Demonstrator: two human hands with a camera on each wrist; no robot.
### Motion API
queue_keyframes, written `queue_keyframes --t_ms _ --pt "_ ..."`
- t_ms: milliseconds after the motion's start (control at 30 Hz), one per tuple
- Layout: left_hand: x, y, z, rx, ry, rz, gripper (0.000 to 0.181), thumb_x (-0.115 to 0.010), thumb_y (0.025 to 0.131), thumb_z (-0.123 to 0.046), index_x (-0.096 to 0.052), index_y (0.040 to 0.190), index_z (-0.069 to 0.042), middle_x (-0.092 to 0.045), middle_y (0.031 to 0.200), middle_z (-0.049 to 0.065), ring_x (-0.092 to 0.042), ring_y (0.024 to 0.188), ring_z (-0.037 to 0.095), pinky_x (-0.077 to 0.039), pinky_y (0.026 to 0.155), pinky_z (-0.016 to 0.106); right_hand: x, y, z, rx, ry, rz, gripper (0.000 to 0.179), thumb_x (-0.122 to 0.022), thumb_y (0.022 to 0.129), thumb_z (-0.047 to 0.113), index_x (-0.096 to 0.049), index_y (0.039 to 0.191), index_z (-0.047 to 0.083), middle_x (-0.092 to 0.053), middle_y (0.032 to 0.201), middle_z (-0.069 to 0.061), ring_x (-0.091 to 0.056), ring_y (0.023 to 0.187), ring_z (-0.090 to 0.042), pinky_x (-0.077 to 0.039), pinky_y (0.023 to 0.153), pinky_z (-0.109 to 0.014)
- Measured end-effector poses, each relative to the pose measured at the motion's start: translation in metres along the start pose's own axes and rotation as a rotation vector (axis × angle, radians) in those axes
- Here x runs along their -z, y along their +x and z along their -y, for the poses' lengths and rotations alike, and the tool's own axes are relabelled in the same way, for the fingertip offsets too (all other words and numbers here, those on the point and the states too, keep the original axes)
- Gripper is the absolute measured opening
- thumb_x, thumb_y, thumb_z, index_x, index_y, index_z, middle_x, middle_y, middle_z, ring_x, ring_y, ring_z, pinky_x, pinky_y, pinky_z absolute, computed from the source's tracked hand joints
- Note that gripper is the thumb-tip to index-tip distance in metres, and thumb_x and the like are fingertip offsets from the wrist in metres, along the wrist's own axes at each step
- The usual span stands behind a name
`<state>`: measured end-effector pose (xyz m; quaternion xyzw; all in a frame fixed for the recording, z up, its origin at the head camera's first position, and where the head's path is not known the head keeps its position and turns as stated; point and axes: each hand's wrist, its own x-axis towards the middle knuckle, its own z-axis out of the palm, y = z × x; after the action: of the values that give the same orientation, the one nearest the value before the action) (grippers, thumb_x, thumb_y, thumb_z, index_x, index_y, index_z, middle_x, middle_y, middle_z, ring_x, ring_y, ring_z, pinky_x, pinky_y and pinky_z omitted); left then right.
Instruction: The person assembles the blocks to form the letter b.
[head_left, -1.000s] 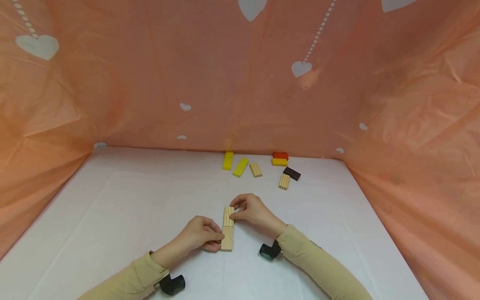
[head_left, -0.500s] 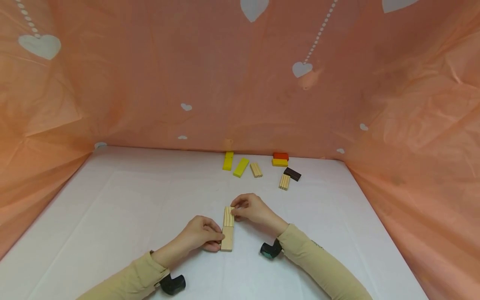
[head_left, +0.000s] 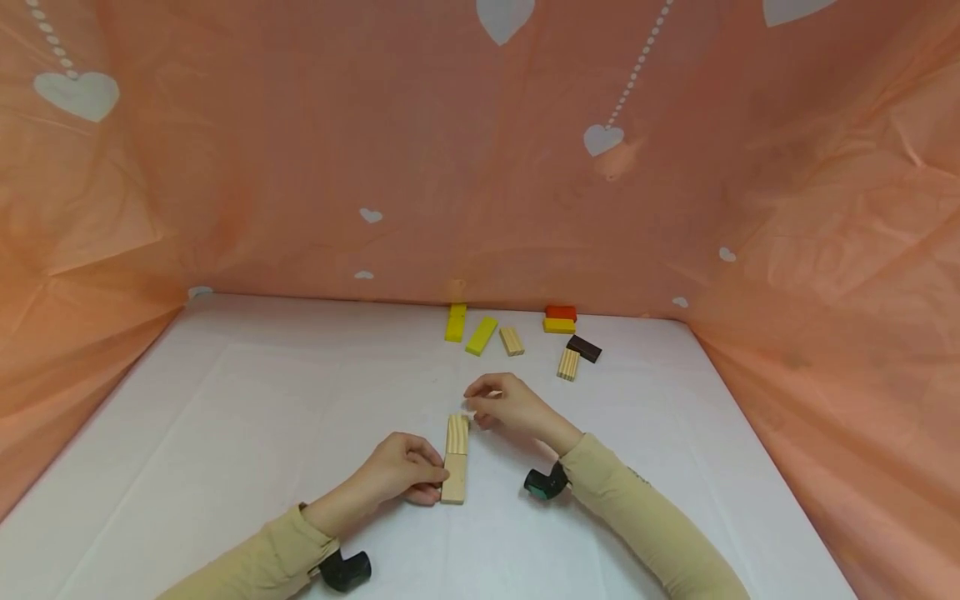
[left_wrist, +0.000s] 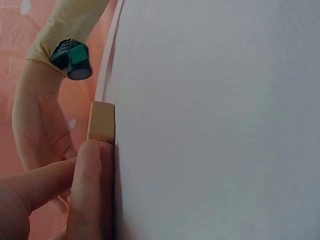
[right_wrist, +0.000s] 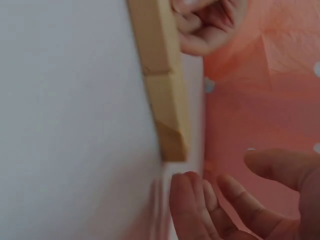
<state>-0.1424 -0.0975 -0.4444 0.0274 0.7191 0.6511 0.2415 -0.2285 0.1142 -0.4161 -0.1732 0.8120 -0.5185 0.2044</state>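
In the head view, two pale wooden blocks lie flat, end to end, in one line: a near block (head_left: 453, 483) and a far block (head_left: 457, 433) with stripy grain. My left hand (head_left: 401, 468) holds the near block at its left edge, thumb on it and the other fingers bent beside it. The left wrist view has the block's end face (left_wrist: 102, 121) just beyond the fingertips. My right hand (head_left: 512, 404) hovers off the far block's upper right, holding nothing. Its fingers (right_wrist: 187, 205) are loosely bent and apart from the block in the right wrist view.
Toward the back lie yellow blocks (head_left: 455, 322), a yellow-green block (head_left: 482, 336), a wooden block (head_left: 512, 341), a red block (head_left: 561, 312) beside an orange-yellow block (head_left: 559, 326), a dark brown block (head_left: 584, 348) and a striped block (head_left: 568, 364). An orange curtain (head_left: 420, 167) surrounds the white table (head_left: 300, 375).
My right hand has let go of the far block and moved slightly up and away from it. The left hand and both wooden blocks stay where they were.
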Motion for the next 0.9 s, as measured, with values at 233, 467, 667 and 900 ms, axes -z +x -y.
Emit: queue_keyframes --t_ms 233,467,667,900 --pt "0.0 0.001 0.001 -0.008 -0.011 0.007 0.017 -0.07 0.083 -0.001 -0.06 0.094 0.009 -0.066 0.071 0.011 -0.065 0.059 0.016 -0.06 0.058 0.029 0.023 0.01 0.009 0.035 0.023 -0.042 0.032 -0.061 0.094 0.012 -0.058 0.118 -0.009 -0.063 0.11 -0.019 -0.064 0.093 -0.035 -0.057 0.083 -0.041" --pt "0.0 0.001 0.003 0.01 -0.019 0.012 0.018 -0.07 0.083 0.0 -0.06 0.095 0.009 -0.066 0.074 0.012 -0.065 0.06 0.017 -0.06 0.058 0.03 0.048 0.021 0.019 0.059 0.08 -0.082 0.035 -0.058 0.097 0.012 -0.054 0.124 -0.01 -0.059 0.119 -0.027 -0.056 0.109 -0.044 -0.05 0.094 -0.047" --pt "0.001 0.0 0.002 0.007 -0.02 0.021 0.018 -0.07 0.083 -0.001 -0.061 0.095 0.009 -0.067 0.074 0.012 -0.066 0.06 0.017 -0.06 0.059 0.03 0.063 0.029 0.031 0.035 0.13 -0.119 0.032 -0.057 0.098 0.014 -0.055 0.125 -0.004 -0.055 0.126 -0.028 -0.052 0.114 -0.044 -0.044 0.1 -0.051" --pt "0.001 -0.002 0.001 0.022 -0.031 0.016 0.018 -0.071 0.083 -0.001 -0.061 0.095 0.008 -0.067 0.074 0.012 -0.065 0.059 0.016 -0.06 0.058 0.029 0.076 0.041 0.045 0.023 0.171 -0.146 0.04 -0.055 0.099 0.018 -0.05 0.131 -0.005 -0.055 0.127 -0.022 -0.053 0.116 -0.038 -0.041 0.104 -0.05"
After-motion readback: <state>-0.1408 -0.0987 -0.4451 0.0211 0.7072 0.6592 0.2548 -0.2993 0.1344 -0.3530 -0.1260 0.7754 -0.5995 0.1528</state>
